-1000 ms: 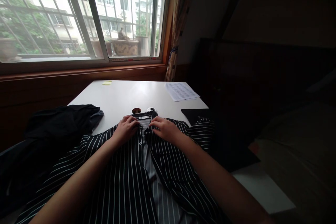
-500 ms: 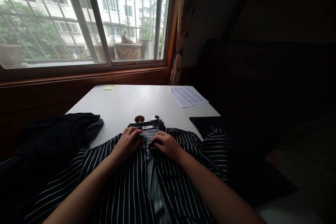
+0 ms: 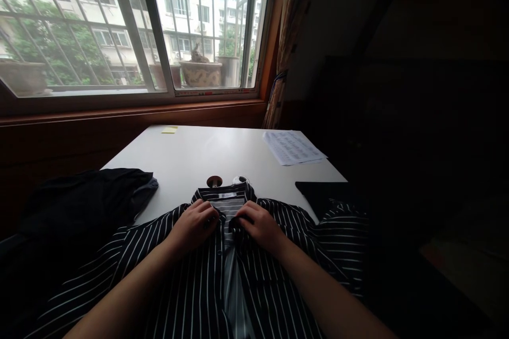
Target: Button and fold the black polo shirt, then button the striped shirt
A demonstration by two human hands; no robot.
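Observation:
A black shirt with white stripes (image 3: 191, 280) lies spread over the near part of the white table, its collar pointing away from me and its front parted down the middle. My left hand (image 3: 198, 221) is closed on the left front edge just below the collar. On the opposite edge, my right hand (image 3: 258, 222) pinches the cloth between thumb and fingers. A narrow gap separates the two hands, and the grey inside of the shirt shows through it. A pale label sits inside the collar. One sleeve lies bunched at the right.
Dark clothing (image 3: 91, 201) is heaped at the left of the white table (image 3: 207, 148). Printed papers (image 3: 293, 147) and a yellow sticky note (image 3: 169, 130) lie towards the back. Past the collar are a round brown hole (image 3: 214, 181) and a white ring (image 3: 240, 180). A dark flat item (image 3: 318, 196) is at the right.
The camera view has shifted slightly. My left fingers have curled lower onto the shirt's edge, away from the collar. My right hand keeps its pinch nearly in place.

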